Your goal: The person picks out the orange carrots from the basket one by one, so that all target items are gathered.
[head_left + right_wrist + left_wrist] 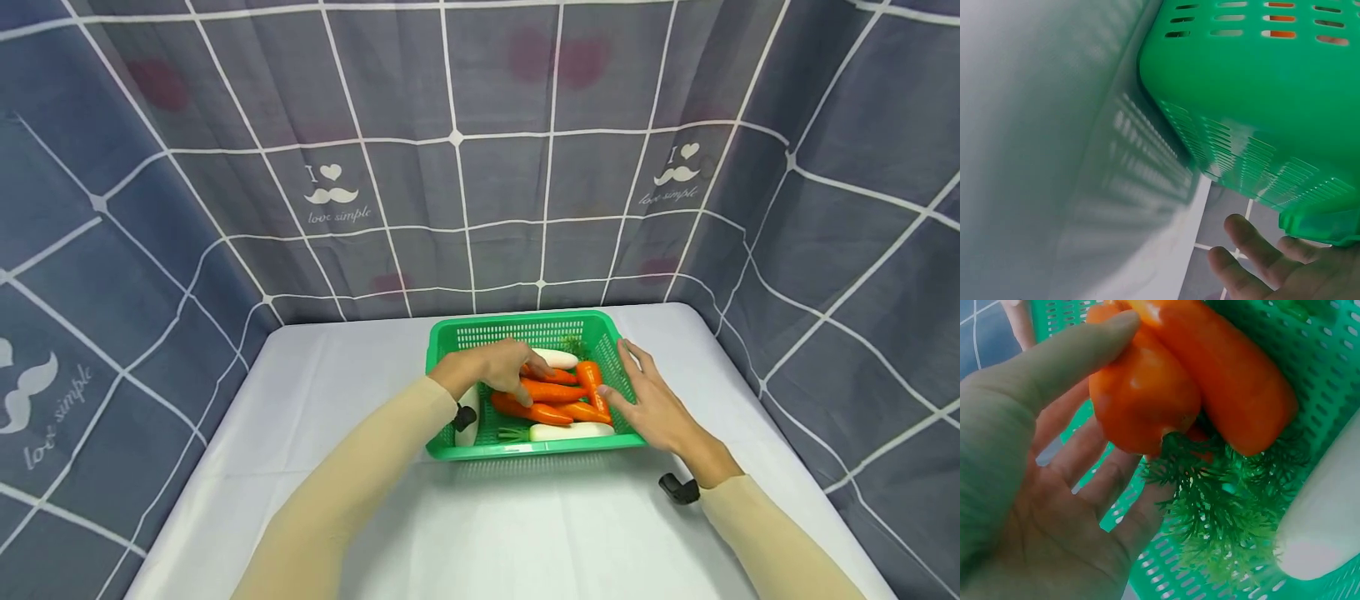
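A green plastic basket (536, 450) holds several orange carrots (592, 383) and white radishes (573, 431). My left hand (491, 364) reaches into it from the left. In the left wrist view, the thumb lies across an orange carrot (1147, 394) and the fingers pass behind it. Feathery green tops (1204, 506) show at that carrot's stem end, with a second carrot (1229, 381) right beside it. At the basket's right side, my right hand (652, 404) rests on the rim, its fingers extended outside and its thumb reaching over the inside.
Under the basket is a table with a white cloth (330, 375). Dark grey checked curtains (397, 183) enclose the table at the back and both sides. A white radish (467, 417) lies along the basket's left wall. Small black devices (678, 489) sit at both wrists.
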`<state>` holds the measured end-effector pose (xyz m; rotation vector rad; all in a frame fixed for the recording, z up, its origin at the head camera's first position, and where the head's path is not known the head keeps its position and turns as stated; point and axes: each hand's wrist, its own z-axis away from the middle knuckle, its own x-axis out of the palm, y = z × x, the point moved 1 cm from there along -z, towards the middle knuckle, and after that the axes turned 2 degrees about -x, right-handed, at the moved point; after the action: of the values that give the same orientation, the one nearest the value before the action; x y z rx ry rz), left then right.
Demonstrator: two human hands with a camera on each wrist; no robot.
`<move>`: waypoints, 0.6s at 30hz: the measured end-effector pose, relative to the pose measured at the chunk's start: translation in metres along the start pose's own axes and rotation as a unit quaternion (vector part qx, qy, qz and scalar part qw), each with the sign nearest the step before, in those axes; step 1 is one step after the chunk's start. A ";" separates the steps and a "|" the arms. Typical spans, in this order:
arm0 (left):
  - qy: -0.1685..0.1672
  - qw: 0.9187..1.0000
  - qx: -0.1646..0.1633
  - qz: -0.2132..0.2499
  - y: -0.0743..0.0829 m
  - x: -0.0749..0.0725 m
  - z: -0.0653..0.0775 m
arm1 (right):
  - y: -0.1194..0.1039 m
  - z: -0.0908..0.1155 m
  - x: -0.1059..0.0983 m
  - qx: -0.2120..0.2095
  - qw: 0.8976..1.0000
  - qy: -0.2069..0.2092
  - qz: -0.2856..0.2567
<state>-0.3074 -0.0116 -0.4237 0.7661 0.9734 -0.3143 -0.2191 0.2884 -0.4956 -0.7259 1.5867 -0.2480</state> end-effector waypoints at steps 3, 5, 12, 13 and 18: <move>0.000 1.000 0.010 -0.005 0.000 -0.001 0.001 | 0.000 -0.001 -0.001 0.002 1.000 0.000 0.003; 0.008 1.000 0.017 -0.007 0.000 -0.003 0.002 | 0.000 -0.002 0.000 0.001 1.000 0.000 0.004; 0.029 0.999 0.032 0.004 0.000 -0.008 0.006 | 0.001 0.000 0.000 0.004 1.000 0.001 0.011; 0.030 0.999 0.034 0.006 -0.001 -0.008 0.007 | 0.002 0.001 0.000 0.005 1.000 0.001 0.012; 0.045 0.998 0.036 0.013 -0.004 -0.008 0.012 | 0.002 0.002 -0.001 0.004 1.000 -0.001 0.015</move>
<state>-0.3066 -0.0232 -0.4143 0.8643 1.0412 -0.2961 -0.2177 0.2909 -0.4966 -0.6953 1.5924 -0.2303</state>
